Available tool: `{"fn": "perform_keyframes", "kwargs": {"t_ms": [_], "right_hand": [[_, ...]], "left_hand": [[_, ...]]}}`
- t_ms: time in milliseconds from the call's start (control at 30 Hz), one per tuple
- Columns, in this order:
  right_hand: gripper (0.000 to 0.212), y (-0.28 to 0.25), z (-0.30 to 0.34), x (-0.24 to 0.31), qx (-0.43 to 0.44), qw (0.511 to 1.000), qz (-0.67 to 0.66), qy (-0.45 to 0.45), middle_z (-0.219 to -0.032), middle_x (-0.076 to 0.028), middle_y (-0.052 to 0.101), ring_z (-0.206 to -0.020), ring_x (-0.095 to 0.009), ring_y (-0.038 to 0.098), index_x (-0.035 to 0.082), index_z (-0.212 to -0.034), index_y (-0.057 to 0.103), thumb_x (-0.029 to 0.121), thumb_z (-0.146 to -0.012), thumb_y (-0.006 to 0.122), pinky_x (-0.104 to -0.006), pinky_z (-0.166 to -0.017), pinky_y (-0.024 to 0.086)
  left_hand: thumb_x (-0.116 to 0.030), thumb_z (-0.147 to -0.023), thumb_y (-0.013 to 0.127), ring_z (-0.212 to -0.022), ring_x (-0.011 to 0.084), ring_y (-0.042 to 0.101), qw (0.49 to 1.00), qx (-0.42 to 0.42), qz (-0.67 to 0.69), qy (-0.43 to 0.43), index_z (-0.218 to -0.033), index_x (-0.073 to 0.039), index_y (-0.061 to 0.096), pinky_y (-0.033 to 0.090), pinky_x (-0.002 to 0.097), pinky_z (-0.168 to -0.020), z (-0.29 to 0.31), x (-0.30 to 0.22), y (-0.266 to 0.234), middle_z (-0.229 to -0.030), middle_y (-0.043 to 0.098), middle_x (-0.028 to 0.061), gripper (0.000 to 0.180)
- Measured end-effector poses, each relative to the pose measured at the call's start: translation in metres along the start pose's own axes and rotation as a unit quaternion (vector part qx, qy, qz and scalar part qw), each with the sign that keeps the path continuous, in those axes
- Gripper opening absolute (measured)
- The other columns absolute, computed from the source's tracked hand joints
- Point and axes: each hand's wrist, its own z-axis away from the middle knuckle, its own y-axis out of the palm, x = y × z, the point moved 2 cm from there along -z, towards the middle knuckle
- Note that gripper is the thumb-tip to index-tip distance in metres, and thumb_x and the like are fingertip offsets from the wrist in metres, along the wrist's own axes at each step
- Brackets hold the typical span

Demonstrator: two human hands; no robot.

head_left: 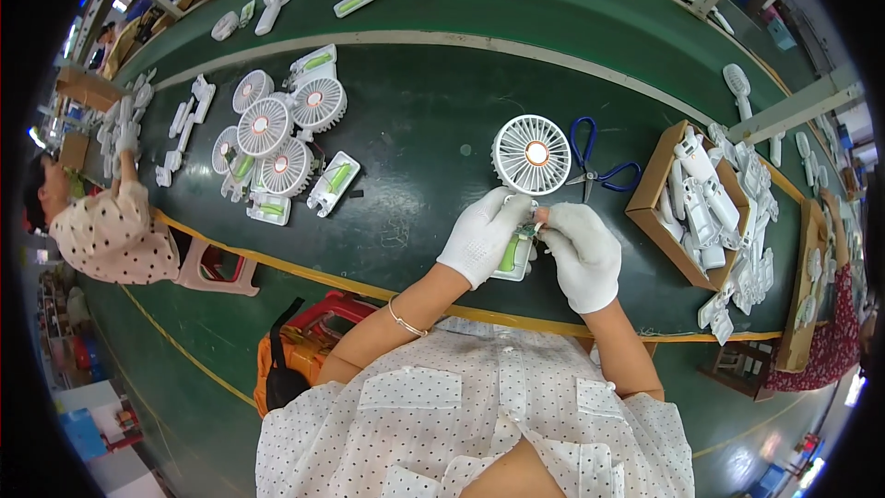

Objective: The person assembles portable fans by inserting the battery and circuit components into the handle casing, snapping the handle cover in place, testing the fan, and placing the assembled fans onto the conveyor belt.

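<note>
A white handheld fan [532,155] with a round grille and an orange centre ring lies face up in front of me. Its white handle shell is open toward me, showing a green battery [509,256] and a small circuit board at the neck. My left hand [481,238], in a white glove, closes around the left side of the handle near the neck. Also gloved, my right hand [583,254] pinches at the circuit board from the right; a bare fingertip shows, and what lies between the fingers is too small to make out. Blue-handled scissors [595,171] rest right of the fan.
Several fans with open handles [267,129] are grouped to the left. A cardboard box [678,242] of white handle shells stands right, with loose shells [758,221] piled beside it. A green conveyor belt [516,0] runs beyond the table. A co-worker [115,221] sits far left.
</note>
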Motion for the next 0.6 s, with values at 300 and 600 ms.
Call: {"fn": "perform_keyframes", "kwargs": {"t_ms": [300, 600], "right_hand": [[0.027, 0.031, 0.005, -0.015, 0.028, 0.932, -0.192, 0.307, -0.098, -0.007, 0.067, -0.083, -0.012, 0.066, -0.004, -0.115, 0.064, -0.007, -0.089, 0.06, -0.0249, -0.073, 0.055], [0.026, 0.026, -0.002, -0.011, 0.03, 0.995, -0.007, 0.098, -0.086, -0.009, 0.064, -0.074, -0.018, 0.063, 0.004, -0.103, 0.073, -0.009, -0.082, 0.064, -0.0282, -0.066, 0.05]], "left_hand": [[-0.035, -0.101, 0.047, -0.064, 0.0218, 0.069, 0.984, 0.03, 0.15, -0.088, -0.112, -0.001, 0.059, 0.059, 0.0325, -0.056, 0.014, 0.003, -0.014, -0.091, 0.066, 0.0121, 0.038], [-0.033, -0.099, 0.052, -0.069, 0.0237, 0.071, 0.978, 0.047, 0.168, -0.112, -0.108, 0.003, 0.06, 0.061, 0.035, -0.061, 0.009, -0.002, -0.017, -0.091, 0.067, 0.0133, 0.037]]}}
